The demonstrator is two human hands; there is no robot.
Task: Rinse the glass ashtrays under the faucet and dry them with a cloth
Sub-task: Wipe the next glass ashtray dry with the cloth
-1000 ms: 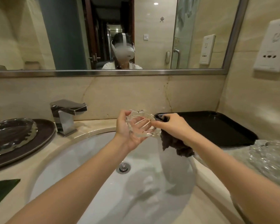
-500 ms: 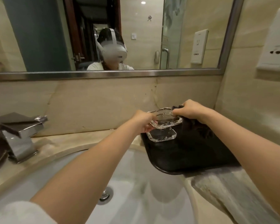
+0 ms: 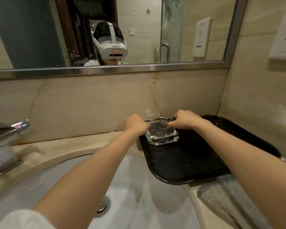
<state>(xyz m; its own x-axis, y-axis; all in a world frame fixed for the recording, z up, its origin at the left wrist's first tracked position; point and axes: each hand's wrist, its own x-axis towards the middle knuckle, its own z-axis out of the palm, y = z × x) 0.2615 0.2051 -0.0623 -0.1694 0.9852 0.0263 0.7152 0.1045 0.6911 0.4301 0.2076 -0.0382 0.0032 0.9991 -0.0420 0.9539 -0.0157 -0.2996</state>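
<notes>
A clear glass ashtray [image 3: 162, 134] sits at the far left corner of a black tray [image 3: 188, 162]. My left hand [image 3: 135, 125] grips its left rim with curled fingers. At the ashtray's right rim, my right hand [image 3: 186, 120] is curled around a dark cloth [image 3: 171, 119]. Only a small bit of the cloth shows by the fingers; the rest is hidden under the hand or lost against the tray. The chrome faucet [image 3: 5, 142] stands at the far left, with no water visible.
The white sink basin [image 3: 134, 187] with its drain [image 3: 102, 207] lies below my arms. The tray's near corner overhangs the basin rim. A beige wall and a mirror [image 3: 139, 30] rise right behind the tray. A grey speckled counter surface [image 3: 221, 200] lies at the right.
Both hands carried the ashtray from above the basin rightward to the tray and lowered it onto the tray's far left corner. The view swung right, so the faucet slid to the left edge.
</notes>
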